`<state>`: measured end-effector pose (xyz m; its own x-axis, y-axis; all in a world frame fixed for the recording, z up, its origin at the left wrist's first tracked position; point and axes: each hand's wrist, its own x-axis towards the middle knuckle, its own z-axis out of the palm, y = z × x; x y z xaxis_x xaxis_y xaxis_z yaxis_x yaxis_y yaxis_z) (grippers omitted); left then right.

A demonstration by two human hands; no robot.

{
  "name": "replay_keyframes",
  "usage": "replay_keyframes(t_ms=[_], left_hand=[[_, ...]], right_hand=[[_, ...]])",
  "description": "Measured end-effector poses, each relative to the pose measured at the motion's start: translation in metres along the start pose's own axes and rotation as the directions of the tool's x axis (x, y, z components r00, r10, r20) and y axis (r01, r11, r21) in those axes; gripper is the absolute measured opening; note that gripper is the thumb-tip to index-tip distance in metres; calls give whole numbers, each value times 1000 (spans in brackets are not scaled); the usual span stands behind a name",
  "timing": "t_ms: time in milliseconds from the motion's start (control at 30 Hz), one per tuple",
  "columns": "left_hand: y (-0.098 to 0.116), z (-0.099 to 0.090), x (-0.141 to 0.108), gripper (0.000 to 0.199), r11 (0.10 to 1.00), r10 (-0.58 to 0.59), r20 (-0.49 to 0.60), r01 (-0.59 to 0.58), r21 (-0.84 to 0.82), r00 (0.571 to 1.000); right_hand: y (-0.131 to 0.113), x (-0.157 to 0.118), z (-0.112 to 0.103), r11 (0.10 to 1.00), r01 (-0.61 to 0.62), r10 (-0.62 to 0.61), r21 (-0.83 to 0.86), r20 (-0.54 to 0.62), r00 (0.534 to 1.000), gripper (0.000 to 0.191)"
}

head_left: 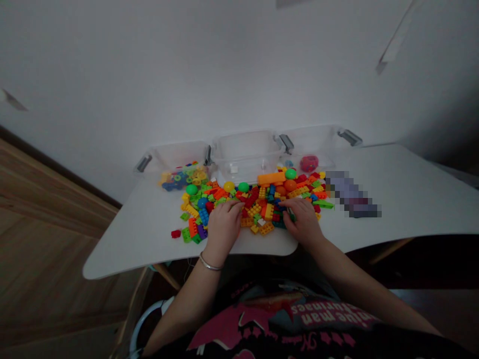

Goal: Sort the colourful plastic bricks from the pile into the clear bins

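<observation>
On the white table, bright plastic bricks lie heaped

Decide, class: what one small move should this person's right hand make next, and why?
Probably the right hand should lift the green brick and place it in the clear plastic box. Its fingers already rest on that brick, and the box stands just beyond the pile of toy bricks, within a short reach.

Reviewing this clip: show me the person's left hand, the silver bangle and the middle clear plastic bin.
left hand (pixel 223 227): head view, on the back of the hand.
silver bangle (pixel 208 263): head view, on the band at the wrist.
middle clear plastic bin (pixel 245 149): head view, on its wall.
</observation>
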<state>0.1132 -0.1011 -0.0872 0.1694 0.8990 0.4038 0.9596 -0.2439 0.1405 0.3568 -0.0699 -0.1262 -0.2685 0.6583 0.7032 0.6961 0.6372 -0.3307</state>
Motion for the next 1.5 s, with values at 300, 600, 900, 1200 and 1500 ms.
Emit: replay_keyframes(t_ms=[300,600,900,1200,1500], left_hand=[[-14,-4,3,30,989,-118,-61,123,85,991],[-10,-2,7,36,996,-22,-65,27,84,998],[30,16,-1,48,971,236,76,-238,26,969],[25,18,1,41,983,168,102,-174,55,981],[34,8,-2,45,983,181,65,-182,13,981]], right_hand=[[-1,1,0,999,-35,35,-6,11,999,22],[-1,1,-1,999,-33,33,-17,19,999,22],[-3,3,-2,999,-32,32,0,45,998,18],[-3,3,-3,997,-68,69,-35,36,997,18],[-1,17,-12,996,-90,90,-9,-24,996,23]])
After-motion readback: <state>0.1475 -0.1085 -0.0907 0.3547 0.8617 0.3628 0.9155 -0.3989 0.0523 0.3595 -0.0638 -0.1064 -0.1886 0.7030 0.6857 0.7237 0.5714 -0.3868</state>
